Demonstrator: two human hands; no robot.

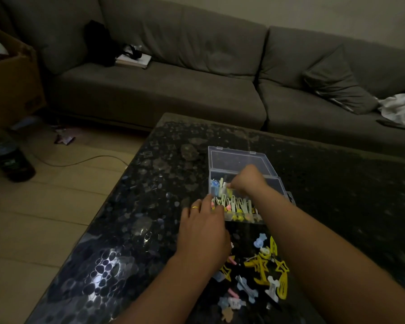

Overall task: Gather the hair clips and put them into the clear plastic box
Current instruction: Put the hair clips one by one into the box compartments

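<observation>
Over a dark worktop (150, 183), we work at the clear plastic box (276, 190), its lid thrown back. Our right hand (248, 181) reaches into the far compartment, its grip pinched on a pale clip (224, 185). Our left hand (204, 228) rests at the box's near-left corner, fingers fairly straight against a row of standing clips (234, 203); whether it holds one we cannot tell. A loose pile of hair clips (267, 267) lies behind both grips, between our forearms. A nudge from the left could topple the row, and a sweeping forearm could scatter the pile.
</observation>
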